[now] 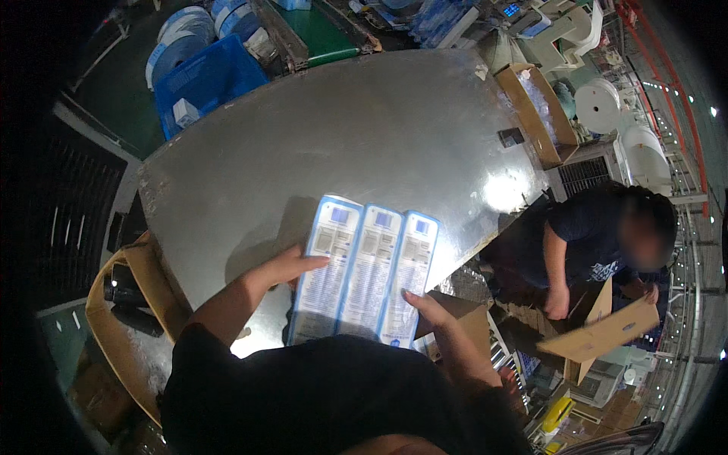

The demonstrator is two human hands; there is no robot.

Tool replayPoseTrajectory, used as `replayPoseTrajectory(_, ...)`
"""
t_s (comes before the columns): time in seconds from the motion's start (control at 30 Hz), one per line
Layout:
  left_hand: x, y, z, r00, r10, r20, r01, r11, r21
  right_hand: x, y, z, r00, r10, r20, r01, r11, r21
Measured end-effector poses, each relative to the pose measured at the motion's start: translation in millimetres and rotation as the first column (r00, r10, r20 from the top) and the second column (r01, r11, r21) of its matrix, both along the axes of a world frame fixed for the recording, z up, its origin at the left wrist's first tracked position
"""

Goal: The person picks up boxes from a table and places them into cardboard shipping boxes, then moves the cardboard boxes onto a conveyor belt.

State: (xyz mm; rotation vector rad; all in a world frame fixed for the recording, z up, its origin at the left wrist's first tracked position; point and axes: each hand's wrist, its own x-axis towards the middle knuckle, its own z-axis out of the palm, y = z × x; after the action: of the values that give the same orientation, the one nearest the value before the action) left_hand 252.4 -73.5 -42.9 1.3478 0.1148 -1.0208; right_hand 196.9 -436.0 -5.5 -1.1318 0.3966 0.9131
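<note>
Three flat white-and-blue printed packs (367,273) stand side by side in a row between my hands, close to my body at the near edge of the metal table. My left hand (292,265) grips the row from the left, its thumb lying across the face of the left pack. On the other side my right hand (426,309) presses the right pack, thumb on its front and the other fingers hidden behind. The lower ends of the packs are partly covered by my dark shirt.
The metal table (326,129) spreads out ahead. A blue crate (205,80) stands at its far left, beside a green conveyor belt (322,34). Cardboard boxes flank it, one at left (144,303), one at far right (540,114). At right, a co-worker (588,243) handles an open carton (607,330).
</note>
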Motion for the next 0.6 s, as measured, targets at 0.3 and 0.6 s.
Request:
replayPoseTrajectory(0.3,-43,-26,83,0.907,0.112,0.406,-0.049,0.986,-0.161,-15,-28,26,0.982,-0.022,0.189,0.025,1.0,-0.011)
replayPoseTrajectory(0.6,-107,-189,143,-0.045,-0.049,0.998,0.17,0.984,0.056,-128,-180,229,0.649,0.048,0.759,0.269,0.919,-0.289)
